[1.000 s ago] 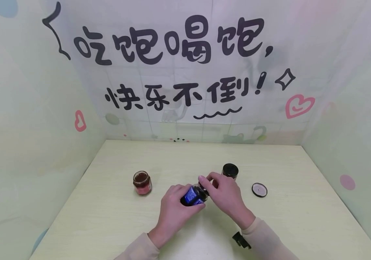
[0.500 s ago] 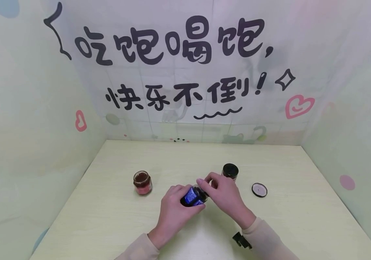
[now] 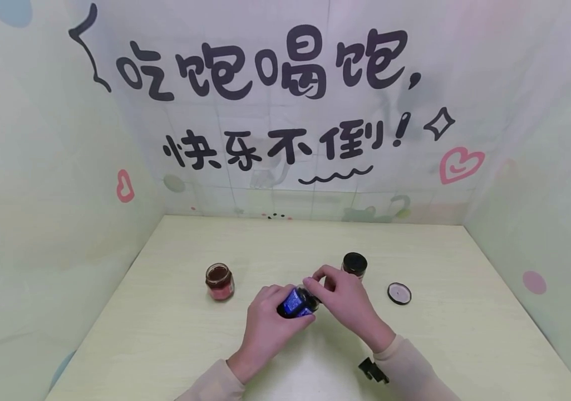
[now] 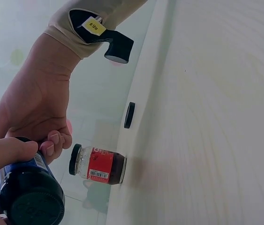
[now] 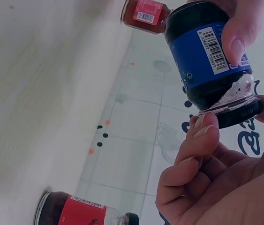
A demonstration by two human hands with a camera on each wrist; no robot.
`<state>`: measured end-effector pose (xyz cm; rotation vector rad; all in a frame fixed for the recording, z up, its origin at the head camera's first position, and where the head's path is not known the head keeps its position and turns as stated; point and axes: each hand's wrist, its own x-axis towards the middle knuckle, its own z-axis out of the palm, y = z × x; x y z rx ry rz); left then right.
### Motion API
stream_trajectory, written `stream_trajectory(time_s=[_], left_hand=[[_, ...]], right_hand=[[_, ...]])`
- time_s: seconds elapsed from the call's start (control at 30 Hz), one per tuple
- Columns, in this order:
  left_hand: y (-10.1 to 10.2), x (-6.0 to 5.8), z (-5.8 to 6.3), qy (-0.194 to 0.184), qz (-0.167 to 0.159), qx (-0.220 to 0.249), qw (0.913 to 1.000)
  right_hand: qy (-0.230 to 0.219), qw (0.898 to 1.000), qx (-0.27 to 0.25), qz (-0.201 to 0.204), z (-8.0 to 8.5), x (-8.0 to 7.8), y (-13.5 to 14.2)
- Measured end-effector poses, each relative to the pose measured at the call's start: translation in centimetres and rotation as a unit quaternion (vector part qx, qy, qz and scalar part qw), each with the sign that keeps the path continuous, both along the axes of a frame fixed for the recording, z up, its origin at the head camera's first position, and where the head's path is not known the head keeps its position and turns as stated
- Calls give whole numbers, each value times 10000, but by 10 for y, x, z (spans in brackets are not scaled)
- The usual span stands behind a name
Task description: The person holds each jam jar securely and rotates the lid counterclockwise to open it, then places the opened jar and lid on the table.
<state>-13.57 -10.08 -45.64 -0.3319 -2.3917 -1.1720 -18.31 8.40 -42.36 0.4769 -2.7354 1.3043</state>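
My left hand (image 3: pixel 267 320) grips a dark jar with a blue label (image 3: pixel 294 302), holding it tilted over the table with its mouth toward the right. In the right wrist view, a black lid (image 5: pixel 239 112) sits at the mouth of this jar, and whitish contents show through the glass close beside it. My right hand (image 3: pixel 348 303) pinches the lid by its edge between thumb and fingers. The other fingers (image 5: pixel 178 176) of that hand are curled below. From the head view, my right hand hides most of the lid.
An uncovered jar with a pink-red label (image 3: pixel 219 283) stands on the left of the table (image 3: pixel 175 345). Behind my right hand is a red-labelled jar with a black lid (image 3: pixel 355 264). A loose lid (image 3: pixel 399 293) lies pale side up farther right. A black camera mount (image 3: pixel 373 370) juts from my right sleeve.
My right thumb has shifted slightly left and down at the lid, so less of the lid shows. The jar in my left hand stays almost in place.
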Motion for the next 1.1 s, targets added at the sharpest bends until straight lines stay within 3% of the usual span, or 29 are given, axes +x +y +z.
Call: stream_trajectory(time_s=[0.57,1.1], left_hand=[[0,0,-1,-55,-4,-30,10000],[-1,0,-5,-118,-28,-104,9999]], right_hand=[[-60,9999,59,105,-1,0,1],[-52,9982,500,336,1,-2,3]])
